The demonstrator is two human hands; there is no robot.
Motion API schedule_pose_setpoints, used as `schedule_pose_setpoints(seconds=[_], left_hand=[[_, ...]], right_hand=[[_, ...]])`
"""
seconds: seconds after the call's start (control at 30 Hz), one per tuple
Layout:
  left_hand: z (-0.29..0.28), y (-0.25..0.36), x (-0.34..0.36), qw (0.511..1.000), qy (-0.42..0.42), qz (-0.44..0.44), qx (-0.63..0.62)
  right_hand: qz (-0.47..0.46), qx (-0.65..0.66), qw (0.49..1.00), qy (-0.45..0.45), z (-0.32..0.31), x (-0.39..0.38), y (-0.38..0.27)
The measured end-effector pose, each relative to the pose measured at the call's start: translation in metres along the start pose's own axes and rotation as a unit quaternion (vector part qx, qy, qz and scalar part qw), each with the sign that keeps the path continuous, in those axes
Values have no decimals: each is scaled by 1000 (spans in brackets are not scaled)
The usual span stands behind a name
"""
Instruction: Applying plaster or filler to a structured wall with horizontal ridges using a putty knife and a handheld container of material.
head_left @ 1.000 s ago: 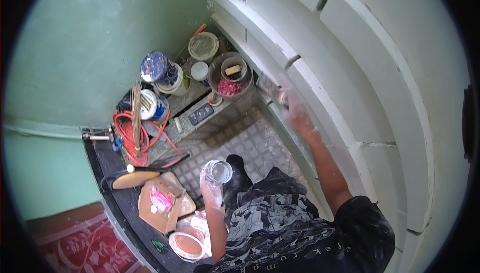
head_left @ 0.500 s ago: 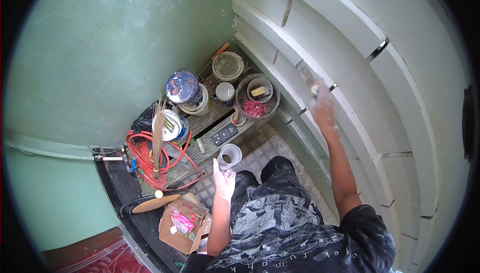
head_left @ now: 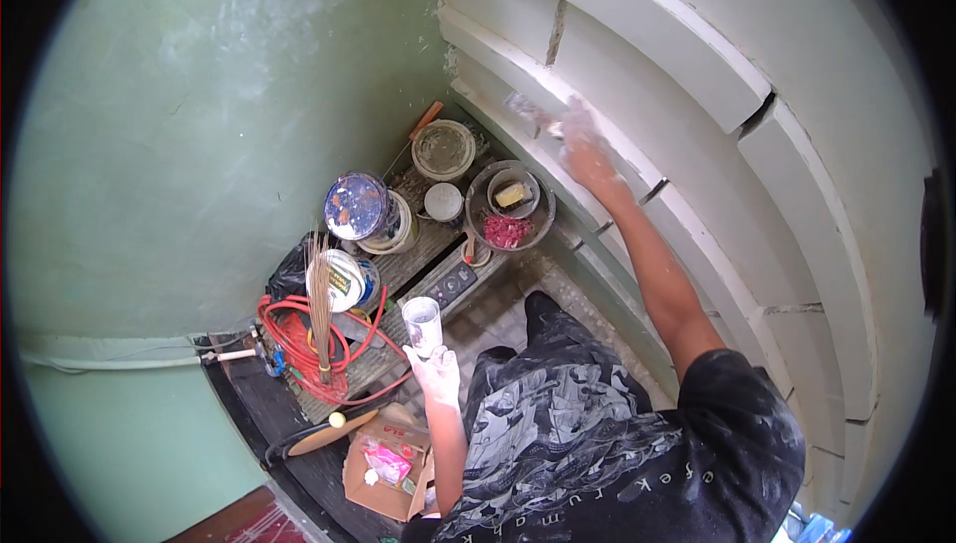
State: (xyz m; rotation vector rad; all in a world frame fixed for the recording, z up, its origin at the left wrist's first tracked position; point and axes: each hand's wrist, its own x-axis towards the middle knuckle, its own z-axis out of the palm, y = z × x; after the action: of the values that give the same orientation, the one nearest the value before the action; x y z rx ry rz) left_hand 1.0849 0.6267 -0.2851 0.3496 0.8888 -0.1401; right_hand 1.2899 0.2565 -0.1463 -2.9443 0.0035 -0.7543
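Note:
My right hand (head_left: 590,156), pale with powder and slightly blurred, grips a flat-bladed scraper (head_left: 525,108) at the white stepped wall moulding (head_left: 493,35), near one of its lower bands on the upper right. Whether the blade touches the surface I cannot tell. My left hand (head_left: 435,376), also coated white, holds a pale plastic cup (head_left: 422,318) upright in front of my body, below and to the left of my right hand. The cup's contents are hard to make out. Gaps and rough filled joints cross the moulding's bands.
Lidded buckets (head_left: 356,206) and a grey basin (head_left: 481,219) with a small tub and pink material stand on a wooden bench (head_left: 418,271) by the green wall (head_left: 199,194). A red hose (head_left: 279,322), a stick broom (head_left: 321,314) and a cardboard box (head_left: 363,488) lie lower left.
My right hand has moved upward along the moulding, toward the corner, with the scraper. My left hand and cup rose, then shifted slightly left. The view has tilted, showing more wall than a second ago.

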Motion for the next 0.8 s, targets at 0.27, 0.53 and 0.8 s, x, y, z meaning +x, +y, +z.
schedule_pose_setpoints(seconds=[0.27, 0.53, 0.8], left_hand=[[37, 0, -4, 997, 13, 56, -43], [76, 1, -8, 997, -3, 70, -40], [76, 5, 2, 995, -1, 98, -33]], right_hand=[[1, 264, 964, -8, 43, 58, -32], [20, 335, 919, -208, 78, 106, -26], [57, 21, 997, 36, 72, 109, -11]])
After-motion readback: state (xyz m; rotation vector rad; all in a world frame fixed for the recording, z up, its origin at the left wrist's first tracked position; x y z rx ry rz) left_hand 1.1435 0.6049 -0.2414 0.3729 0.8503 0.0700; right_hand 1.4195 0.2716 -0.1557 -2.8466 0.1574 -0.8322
